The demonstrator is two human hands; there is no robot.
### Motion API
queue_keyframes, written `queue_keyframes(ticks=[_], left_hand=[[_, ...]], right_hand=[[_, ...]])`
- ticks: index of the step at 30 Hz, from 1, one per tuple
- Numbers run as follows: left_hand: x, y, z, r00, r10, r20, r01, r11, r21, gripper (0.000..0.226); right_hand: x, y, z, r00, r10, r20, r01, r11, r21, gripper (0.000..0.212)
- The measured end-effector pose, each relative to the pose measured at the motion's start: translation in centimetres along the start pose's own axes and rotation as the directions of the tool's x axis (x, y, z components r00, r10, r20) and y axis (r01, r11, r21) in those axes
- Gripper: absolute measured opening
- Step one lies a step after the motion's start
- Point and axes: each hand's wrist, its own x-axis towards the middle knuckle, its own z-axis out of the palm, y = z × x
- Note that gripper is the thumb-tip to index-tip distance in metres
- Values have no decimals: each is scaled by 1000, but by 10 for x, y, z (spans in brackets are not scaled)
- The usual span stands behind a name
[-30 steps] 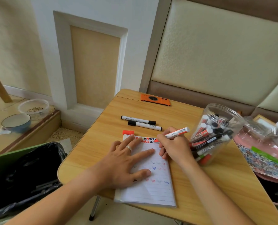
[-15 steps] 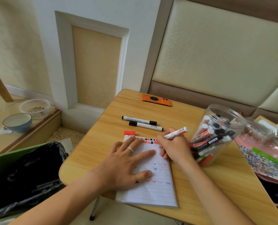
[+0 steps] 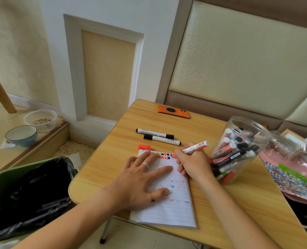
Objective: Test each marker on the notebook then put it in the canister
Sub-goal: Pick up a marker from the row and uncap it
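A wooden tabletop (image 3: 238,203) carries a clear canister (image 3: 238,150) packed with markers, just right of the right hand (image 3: 194,164) gripping a red marker (image 3: 195,146) over the notebook (image 3: 172,203); left hand (image 3: 140,178) flat on the page, 2 black markers (image 3: 158,136) beyond.

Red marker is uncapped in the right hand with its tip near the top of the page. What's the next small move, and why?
Probably a short test stroke: the right hand holds the red marker tip-down at the notebook, which the left hand presses flat. Its red cap lies off.
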Motion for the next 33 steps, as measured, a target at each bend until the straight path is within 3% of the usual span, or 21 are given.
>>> queue_keyframes(ticks=[33], left_hand=[[6, 6, 2, 1000, -31, -2, 31, 999, 19, 76]], right_hand=[[-3, -3, 2, 1000, 0, -29, 0, 1000, -9, 15]])
